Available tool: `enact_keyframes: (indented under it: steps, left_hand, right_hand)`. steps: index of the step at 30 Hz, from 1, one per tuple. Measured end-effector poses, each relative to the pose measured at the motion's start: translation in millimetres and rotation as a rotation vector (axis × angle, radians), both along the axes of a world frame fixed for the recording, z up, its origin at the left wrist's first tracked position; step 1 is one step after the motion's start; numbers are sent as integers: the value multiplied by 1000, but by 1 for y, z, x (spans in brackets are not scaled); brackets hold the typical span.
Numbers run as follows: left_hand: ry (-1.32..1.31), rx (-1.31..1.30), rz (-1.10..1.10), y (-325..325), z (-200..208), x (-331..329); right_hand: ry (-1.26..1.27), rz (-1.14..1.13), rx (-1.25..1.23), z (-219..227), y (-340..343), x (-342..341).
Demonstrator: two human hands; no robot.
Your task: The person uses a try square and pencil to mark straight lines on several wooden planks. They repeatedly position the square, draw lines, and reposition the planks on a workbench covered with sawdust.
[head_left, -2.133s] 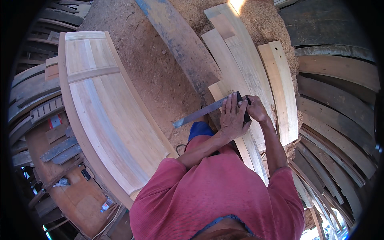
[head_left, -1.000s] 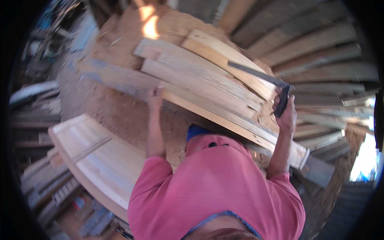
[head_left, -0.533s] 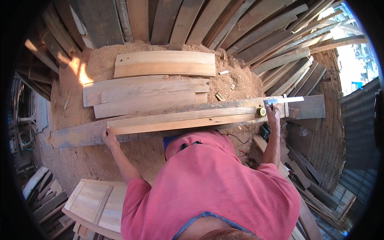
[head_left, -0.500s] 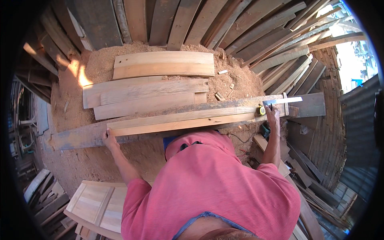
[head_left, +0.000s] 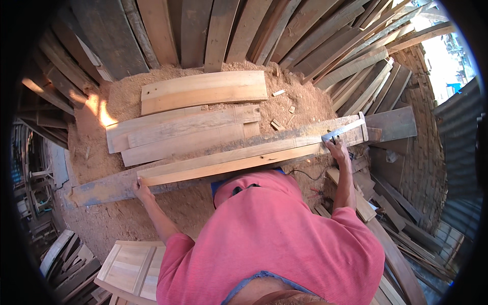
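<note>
A long pale plank [head_left: 239, 161] lies along a dusty dark beam [head_left: 99, 191] in front of my body. At its left end my left hand [head_left: 143, 190] is closed on the plank's near corner, thumb on top. My right hand [head_left: 337, 151] is at the plank's right end, closed on a metal try square [head_left: 345, 130] whose shiny blade points up and to the right. A small dark piece shows by the fingers; what it is I cannot make out. A small upright wood strip [head_left: 364, 126] stands across the beam just beyond the blade.
Beyond the beam, several pale boards [head_left: 203, 91] lie on sawdust [head_left: 290, 84]. Dark planks [head_left: 218, 35] lean along the back. A panelled wooden piece [head_left: 129, 269] is at lower left. Offcuts [head_left: 363, 206] and a cable [head_left: 310, 178] lie right of my body.
My right hand has moved left with the try square, its blade now tilted more steeply. The yellow tape measure beside it no longer shows. My left hand stays on the plank's end; the view shifted slightly.
</note>
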State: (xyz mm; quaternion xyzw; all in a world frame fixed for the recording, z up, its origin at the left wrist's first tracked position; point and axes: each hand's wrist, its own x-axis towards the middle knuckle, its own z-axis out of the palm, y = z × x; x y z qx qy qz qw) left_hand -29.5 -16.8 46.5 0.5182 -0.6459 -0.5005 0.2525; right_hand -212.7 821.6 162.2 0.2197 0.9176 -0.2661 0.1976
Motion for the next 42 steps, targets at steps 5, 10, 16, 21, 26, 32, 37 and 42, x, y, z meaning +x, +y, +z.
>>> enact_keyframes:
  steps: [5,10,16,21,26,32,37,42]
  left_hand:
    - [-24,22,19,-7,-8,4]
    - [63,23,-29,-9,-14,8]
    - [32,-2,-20,-2,-15,6]
    - [-25,74,33,3,-10,4]
    - [-34,0,-55,1,-5,-2]
    - [20,8,-21,5,-2,-3]
    - [-23,26,1,9,5,-5]
    - [-24,39,-1,7,6,-4]
  right_hand:
    - [5,24,-43,-9,5,1]
    - [95,40,32,-26,12,3]
    - [-98,-11,33,-24,17,-4]
    - [29,-120,29,3,-11,-20]
    - [21,57,129,28,-69,-41]
    - [-31,334,127,6,-144,-78]
    - [-142,673,155,-53,-210,-109]
    - [-374,948,89,-97,-262,-110]
